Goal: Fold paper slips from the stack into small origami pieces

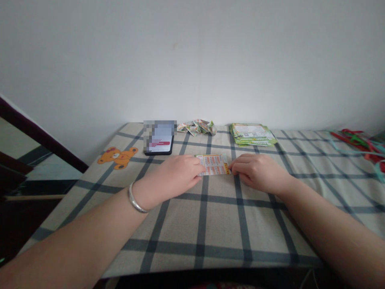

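Observation:
A small printed paper slip (214, 164), orange and white, lies flat on the checked tablecloth (210, 216) between my hands. My left hand (176, 176), with a silver bangle on its wrist, curls its fingers onto the slip's left edge. My right hand (259, 172) presses its bent fingertips on the slip's right edge. Both hands rest on the cloth and pinch the paper from either side.
Behind the slip lie a phone (159, 138) with its screen lit, a few folded or crumpled paper pieces (197, 127) and a stack of green leaflets (252, 134). Red and green strips (361, 144) lie at the far right. A bear print (118, 156) marks the cloth's left side.

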Demonstrator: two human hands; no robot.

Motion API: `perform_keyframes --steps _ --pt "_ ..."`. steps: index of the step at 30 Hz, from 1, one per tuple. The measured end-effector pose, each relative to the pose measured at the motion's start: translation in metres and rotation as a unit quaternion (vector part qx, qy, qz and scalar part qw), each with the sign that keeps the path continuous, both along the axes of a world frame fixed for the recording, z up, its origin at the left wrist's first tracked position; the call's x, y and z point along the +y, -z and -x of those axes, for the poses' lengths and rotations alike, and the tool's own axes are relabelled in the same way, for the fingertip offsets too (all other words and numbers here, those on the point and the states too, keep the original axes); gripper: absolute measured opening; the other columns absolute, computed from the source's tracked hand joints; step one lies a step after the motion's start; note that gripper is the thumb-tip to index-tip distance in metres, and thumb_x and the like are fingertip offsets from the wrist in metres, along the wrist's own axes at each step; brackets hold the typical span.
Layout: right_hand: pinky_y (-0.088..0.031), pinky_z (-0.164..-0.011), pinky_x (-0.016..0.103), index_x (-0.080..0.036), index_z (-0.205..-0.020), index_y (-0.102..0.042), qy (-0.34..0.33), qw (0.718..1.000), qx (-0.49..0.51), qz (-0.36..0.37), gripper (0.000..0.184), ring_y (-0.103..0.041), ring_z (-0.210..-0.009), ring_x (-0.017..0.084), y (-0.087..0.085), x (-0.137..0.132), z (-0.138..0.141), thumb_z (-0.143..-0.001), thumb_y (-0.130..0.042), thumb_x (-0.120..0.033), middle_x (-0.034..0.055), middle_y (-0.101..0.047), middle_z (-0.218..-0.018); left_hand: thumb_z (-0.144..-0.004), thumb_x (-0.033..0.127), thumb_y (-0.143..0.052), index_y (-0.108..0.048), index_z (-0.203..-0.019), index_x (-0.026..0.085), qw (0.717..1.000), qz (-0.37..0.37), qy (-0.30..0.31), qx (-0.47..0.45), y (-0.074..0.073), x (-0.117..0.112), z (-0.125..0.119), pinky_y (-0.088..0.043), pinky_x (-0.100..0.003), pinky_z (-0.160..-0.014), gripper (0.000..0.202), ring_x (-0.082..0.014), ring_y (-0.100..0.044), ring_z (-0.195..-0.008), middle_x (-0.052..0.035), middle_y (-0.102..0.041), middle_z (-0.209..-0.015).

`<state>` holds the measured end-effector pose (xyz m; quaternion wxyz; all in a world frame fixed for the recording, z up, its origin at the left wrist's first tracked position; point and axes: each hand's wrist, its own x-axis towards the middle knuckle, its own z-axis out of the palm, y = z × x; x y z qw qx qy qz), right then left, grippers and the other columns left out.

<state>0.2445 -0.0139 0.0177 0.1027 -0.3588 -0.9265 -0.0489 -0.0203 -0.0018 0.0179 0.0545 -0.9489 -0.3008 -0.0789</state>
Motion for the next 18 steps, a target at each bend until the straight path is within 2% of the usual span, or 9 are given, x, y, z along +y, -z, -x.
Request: perform_keyframes --steps 3,5,7,9,14,18 --pt "-0.049 -0.075 0.032 -0.016 -0.091 -0.067 0.001 1.000 -0.005 0.000 0.017 -0.062 -0.084 0.019 0.003 0.000 0.005 -0.083 -0.052 -0.014 0.0070 -0.070 -0.094 -0.088 0.020 -0.056 -0.068 -0.100 0.016 1.000 -0.022 0.012 -0.002 0.005 0.002 -0.002 -0.053 -0.036 -0.081 0.017 -0.0213 -0.063 -0.092 -0.0077 -0.066 -0.097" --pt "-0.049 -0.084 0.035 -0.017 -0.103 -0.066 -0.015 1.000 0.015 -0.008 0.023 -0.061 -0.096 0.021 0.007 0.001 0.007 -0.084 -0.054 -0.018 0.0080 -0.068 -0.109 -0.089 0.017 -0.054 -0.068 -0.100 0.016 0.999 -0.030 0.015 -0.010 0.008 0.003 -0.002 -0.053 -0.036 -0.082 0.017 -0.0210 -0.062 -0.093 -0.0076 -0.066 -0.099" --pt "-0.048 -0.090 0.037 -0.018 -0.112 -0.065 -0.025 0.999 0.027 -0.009 0.029 -0.060 -0.103 0.022 0.010 0.003 0.008 -0.085 -0.055 -0.018 0.0080 -0.067 -0.115 -0.090 0.016 -0.053 -0.067 -0.100 0.016 0.999 -0.034 0.018 -0.010 0.011 0.003 -0.002 -0.053 -0.038 -0.083 0.017 -0.0215 -0.062 -0.094 -0.0075 -0.066 -0.099" --pt "-0.049 -0.090 0.038 -0.019 -0.113 -0.065 -0.028 0.999 0.029 -0.006 0.029 -0.060 -0.103 0.022 0.012 0.004 0.009 -0.086 -0.055 -0.017 0.0082 -0.067 -0.115 -0.089 0.015 -0.053 -0.066 -0.098 0.015 0.999 -0.038 0.021 0.003 0.012 0.002 -0.002 -0.053 -0.038 -0.082 0.015 -0.0224 -0.062 -0.093 -0.0075 -0.066 -0.096" --pt "-0.050 -0.085 0.037 -0.016 -0.099 -0.069 -0.010 1.000 0.009 -0.016 0.020 -0.063 -0.097 0.022 0.012 0.002 0.015 -0.089 -0.051 -0.017 0.0098 -0.069 -0.107 -0.086 0.010 -0.053 -0.063 -0.089 0.014 0.998 -0.057 -0.002 0.026 0.010 -0.005 -0.007 -0.054 -0.037 -0.075 0.011 -0.0227 -0.063 -0.084 -0.0072 -0.065 -0.090" --pt "-0.050 -0.083 0.038 -0.016 -0.104 -0.067 -0.004 1.000 0.019 -0.017 0.022 -0.063 -0.097 0.023 0.012 0.000 0.020 -0.087 -0.054 -0.020 0.0105 -0.070 -0.105 -0.086 0.009 -0.053 -0.062 -0.089 0.013 0.997 -0.069 -0.012 0.034 0.009 -0.010 -0.010 -0.054 -0.036 -0.071 0.010 -0.0224 -0.064 -0.081 -0.0075 -0.065 -0.088"
